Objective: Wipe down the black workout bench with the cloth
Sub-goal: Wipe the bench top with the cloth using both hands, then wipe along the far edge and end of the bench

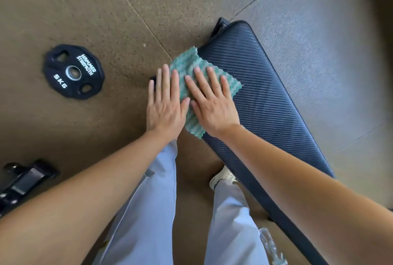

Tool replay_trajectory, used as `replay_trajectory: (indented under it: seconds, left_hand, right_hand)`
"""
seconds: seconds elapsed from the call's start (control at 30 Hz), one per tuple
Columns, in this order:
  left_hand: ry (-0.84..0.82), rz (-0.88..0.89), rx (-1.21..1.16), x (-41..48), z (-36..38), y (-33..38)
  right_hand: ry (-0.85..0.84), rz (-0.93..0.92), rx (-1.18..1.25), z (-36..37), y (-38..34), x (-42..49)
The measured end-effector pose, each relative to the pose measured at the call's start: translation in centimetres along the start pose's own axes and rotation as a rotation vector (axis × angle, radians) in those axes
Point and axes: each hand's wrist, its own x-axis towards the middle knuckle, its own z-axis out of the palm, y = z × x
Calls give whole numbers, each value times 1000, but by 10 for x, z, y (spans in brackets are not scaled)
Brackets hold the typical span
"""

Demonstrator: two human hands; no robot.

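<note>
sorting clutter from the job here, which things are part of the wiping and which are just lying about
Part of the job:
bench, black and ribbed
cloth, green, spread on the bench's edge
left hand, flat, partly on the cloth
right hand, flat on the cloth

Just lying about:
weight plate, on the floor left of the bench
black equipment, at the left edge
clear bottle, by the bench's base
</note>
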Motion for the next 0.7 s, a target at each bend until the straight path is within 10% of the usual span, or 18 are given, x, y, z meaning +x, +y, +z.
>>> replay_trajectory:
  seconds: [0.47, 0.7]
  left_hand:
    - [-494, -154, -1069, 121, -61, -17]
    - [-294, -83, -817, 62, -40, -26]
  right_hand:
    - [-120, 53, -276, -60, 33, 134]
    - [-15, -48, -223, -47, 12, 115]
